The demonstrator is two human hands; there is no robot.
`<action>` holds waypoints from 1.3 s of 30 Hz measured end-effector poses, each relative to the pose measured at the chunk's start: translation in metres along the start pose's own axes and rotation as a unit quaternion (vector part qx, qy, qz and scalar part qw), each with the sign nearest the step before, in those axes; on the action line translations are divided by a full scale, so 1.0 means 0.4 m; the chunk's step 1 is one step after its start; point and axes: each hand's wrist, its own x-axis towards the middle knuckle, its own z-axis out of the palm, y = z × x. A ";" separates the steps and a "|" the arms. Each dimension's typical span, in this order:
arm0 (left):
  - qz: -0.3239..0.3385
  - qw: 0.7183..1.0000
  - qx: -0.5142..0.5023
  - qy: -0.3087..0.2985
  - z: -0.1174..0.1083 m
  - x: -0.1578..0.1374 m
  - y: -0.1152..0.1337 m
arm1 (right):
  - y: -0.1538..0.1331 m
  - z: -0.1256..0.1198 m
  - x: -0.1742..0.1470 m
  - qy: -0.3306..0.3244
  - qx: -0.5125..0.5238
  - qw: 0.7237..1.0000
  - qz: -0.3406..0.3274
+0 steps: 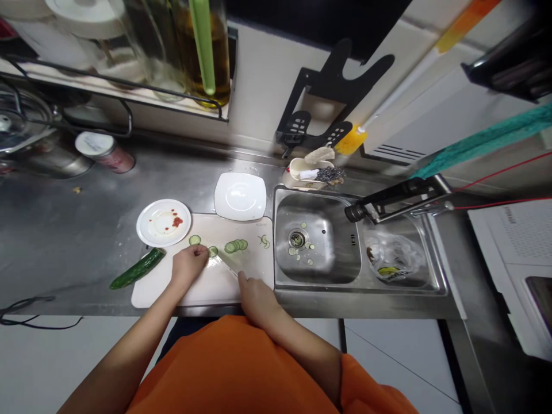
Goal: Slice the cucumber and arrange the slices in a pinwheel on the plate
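Note:
A white cutting board (172, 287) lies on the steel counter with cucumber on it. My left hand (190, 267) is closed, its fingertips pressed against a small cucumber slice (213, 251). My right hand (259, 299) grips a knife (227, 265) by its handle; the blade slants up-left with its tip at that slice. A fanned row of cucumber slices (236, 246) lies right of the blade, and thin peel strips (264, 241) rest near the board's right edge. Another cucumber slice (195, 240) sits beyond my left hand. A cucumber (138, 269) lies across the board's left edge.
A white plate with red bits (146, 227) overlaps the board's upper left corner. Behind the board stands a white square dish (240, 195). To the right, the sink (332, 253) holds cucumber scraps, and its side basin contains a plastic bag (399, 253). A faucet (379, 204) juts over them.

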 end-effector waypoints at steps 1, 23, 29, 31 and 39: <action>-0.002 1.000 -0.001 0.000 0.001 0.000 -0.001 | -0.001 0.000 0.000 0.000 0.000 1.000 0.001; 0.012 1.000 -0.010 0.001 0.002 0.001 -0.006 | -0.017 0.000 0.018 -0.022 0.047 0.999 0.003; 0.000 1.000 -0.013 0.003 0.006 -0.003 -0.002 | 0.000 0.004 0.007 -0.035 0.042 0.998 0.003; 0.002 1.000 -0.020 0.004 0.006 -0.004 -0.003 | 0.012 0.008 -0.002 -0.038 0.033 0.999 0.011; -0.005 0.993 -0.037 0.107 -0.037 0.016 -0.021 | 0.049 0.021 -0.018 -0.037 0.017 0.999 0.021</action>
